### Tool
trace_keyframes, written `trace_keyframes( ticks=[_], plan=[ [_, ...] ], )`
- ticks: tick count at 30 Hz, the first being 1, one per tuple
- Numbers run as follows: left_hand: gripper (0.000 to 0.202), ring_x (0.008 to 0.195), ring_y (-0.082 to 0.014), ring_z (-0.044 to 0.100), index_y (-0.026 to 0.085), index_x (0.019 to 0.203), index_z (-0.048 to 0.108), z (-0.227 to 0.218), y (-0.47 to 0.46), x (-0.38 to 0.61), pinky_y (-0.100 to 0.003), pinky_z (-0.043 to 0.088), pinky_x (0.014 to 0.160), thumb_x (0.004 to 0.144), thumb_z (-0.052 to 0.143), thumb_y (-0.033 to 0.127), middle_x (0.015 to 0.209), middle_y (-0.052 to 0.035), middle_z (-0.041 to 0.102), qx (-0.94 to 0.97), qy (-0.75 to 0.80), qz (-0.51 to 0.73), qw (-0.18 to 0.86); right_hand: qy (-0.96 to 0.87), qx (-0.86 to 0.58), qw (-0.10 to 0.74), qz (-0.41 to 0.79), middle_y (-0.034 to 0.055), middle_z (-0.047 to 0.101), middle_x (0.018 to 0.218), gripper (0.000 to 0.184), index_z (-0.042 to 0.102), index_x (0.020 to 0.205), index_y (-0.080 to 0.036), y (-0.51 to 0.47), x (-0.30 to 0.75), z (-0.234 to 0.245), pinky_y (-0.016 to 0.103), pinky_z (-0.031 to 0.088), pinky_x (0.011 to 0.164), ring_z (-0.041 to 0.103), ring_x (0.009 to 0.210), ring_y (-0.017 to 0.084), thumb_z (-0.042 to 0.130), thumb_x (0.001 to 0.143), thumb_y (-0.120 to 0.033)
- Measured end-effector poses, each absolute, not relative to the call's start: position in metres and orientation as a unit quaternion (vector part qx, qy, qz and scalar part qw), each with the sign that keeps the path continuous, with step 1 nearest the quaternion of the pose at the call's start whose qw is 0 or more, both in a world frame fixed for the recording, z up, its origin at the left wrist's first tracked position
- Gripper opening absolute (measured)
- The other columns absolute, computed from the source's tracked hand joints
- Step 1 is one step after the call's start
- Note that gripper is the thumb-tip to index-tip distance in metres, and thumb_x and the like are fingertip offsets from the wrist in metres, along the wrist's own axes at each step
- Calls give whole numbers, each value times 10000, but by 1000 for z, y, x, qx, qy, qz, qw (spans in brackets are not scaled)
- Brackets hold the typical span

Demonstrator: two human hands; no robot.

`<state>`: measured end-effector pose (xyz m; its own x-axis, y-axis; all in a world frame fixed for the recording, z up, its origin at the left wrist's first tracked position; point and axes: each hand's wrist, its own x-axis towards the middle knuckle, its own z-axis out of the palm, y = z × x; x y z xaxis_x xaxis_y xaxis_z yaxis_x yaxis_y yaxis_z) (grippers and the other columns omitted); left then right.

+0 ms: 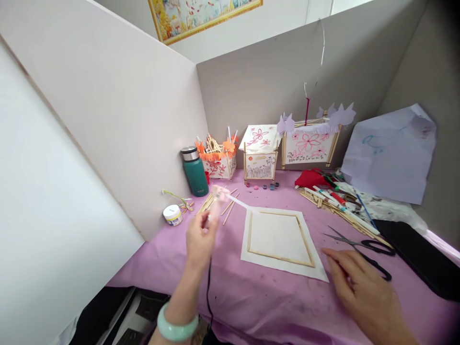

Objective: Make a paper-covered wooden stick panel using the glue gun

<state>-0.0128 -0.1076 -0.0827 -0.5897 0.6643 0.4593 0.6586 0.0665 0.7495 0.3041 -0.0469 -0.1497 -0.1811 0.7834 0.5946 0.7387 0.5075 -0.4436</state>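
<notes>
My left hand (202, 235) is wrapped round the handle of a pink hot glue gun (217, 201), held above the table left of the paper. A whitish glue stick (237, 201) juts from the gun towards the paper's upper left corner, and a black cord (209, 292) hangs below. On the table lies a white paper sheet (275, 239) bearing a square frame of thin wooden sticks (280, 258). Just right of the sheet, my right hand (362, 287) rests with fingers stretched out, holding nothing. Black-handled scissors (362, 243) lie right beside it, partly behind the hand.
At the back stand a green bottle (196, 172), an orange-fringed box of sticks (219, 163) and decorated paper lanterns (260, 163). A white jar (173, 215) and loose sticks (230, 208) lie left. Markers (334, 199), sticks and a black case (417, 254) line the right.
</notes>
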Motion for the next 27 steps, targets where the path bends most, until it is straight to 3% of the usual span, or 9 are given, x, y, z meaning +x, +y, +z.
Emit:
trace_keyframes(
  ticks=[2,5,9,12,14,18,23,27],
  plan=[
    [316,885,-208,604,183,1057,609,-80,-121,31,-344,495,785,832,568,402,976,-72,655,481,689,542,16,-781,-431,420,166,77,632,1074,308,633,1061,-251,-65,283,-130,291,505,733,617,939,204,421,917,-422],
    [207,908,-210,574,216,1032,596,-82,-137,95,-360,492,778,858,564,323,970,-71,628,548,627,552,43,-724,-378,441,373,74,622,1140,424,515,1263,-262,-85,251,-109,321,506,850,601,1022,203,408,920,-486],
    [253,954,-228,557,230,1105,574,-91,-144,139,-405,483,824,852,565,238,1031,-91,627,622,571,529,87,-584,-346,472,563,81,595,1209,461,495,1266,-245,-90,231,-105,350,482,910,578,1066,208,422,910,-530],
    [262,990,-208,569,228,1109,601,-91,-137,127,-371,479,865,848,578,252,1090,-76,634,665,545,488,150,-480,-355,492,634,80,640,1074,443,540,1187,-207,-83,233,-107,315,515,801,609,937,198,506,874,-519],
    [181,919,-172,595,225,1017,646,-87,-125,103,-309,484,812,873,541,256,1003,-49,665,662,561,460,187,-421,-350,499,671,55,646,896,417,562,1113,-181,-76,236,-103,291,524,709,610,826,184,560,844,-500],
    [137,701,-151,576,193,835,666,-87,-87,55,-280,430,671,840,536,234,809,-32,669,582,720,368,87,-353,-329,431,763,-9,540,638,325,554,1044,-156,-62,237,-90,241,450,447,538,581,147,570,832,-403],
    [159,777,-188,611,185,813,650,-103,-54,45,-279,389,642,822,540,299,850,-63,685,572,799,175,69,-357,-347,324,804,-24,504,590,258,571,993,-148,-47,225,-87,184,356,351,489,486,107,545,826,-343],
    [205,813,-211,626,183,846,623,-111,-51,52,-288,385,630,840,483,332,893,-86,685,558,820,117,57,-374,-356,279,810,-20,514,604,234,578,929,-155,-34,214,-95,174,352,335,503,488,102,544,817,-357]
  ],
)
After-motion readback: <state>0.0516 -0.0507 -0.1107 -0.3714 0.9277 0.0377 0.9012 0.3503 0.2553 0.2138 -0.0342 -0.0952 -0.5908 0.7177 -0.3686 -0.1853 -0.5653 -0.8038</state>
